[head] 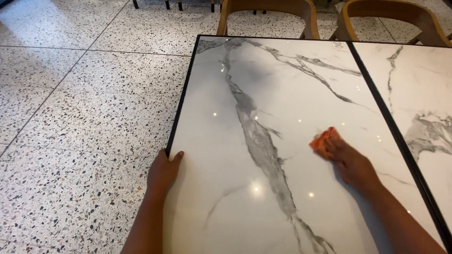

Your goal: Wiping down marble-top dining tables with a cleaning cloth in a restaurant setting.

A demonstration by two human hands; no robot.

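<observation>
We are pressing an orange cloth (324, 139) flat onto the marble table (263, 94) with our right hand (351, 162); the cloth is showing just beyond the fingertips, which are lying together on top of it. Our left hand (163, 171) is gripping the table's black left edge, thumb resting on top. Two wooden chairs (268, 11) are standing well beyond both hands.

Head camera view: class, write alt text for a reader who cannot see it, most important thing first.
A person's right hand presses an orange cloth onto a glossy white marble-look table with grey veins, while the left hand grips the table's left edge. A second matching table adjoins on the right, wooden chairs stand behind, and speckled terrazzo floor lies to the left.
</observation>
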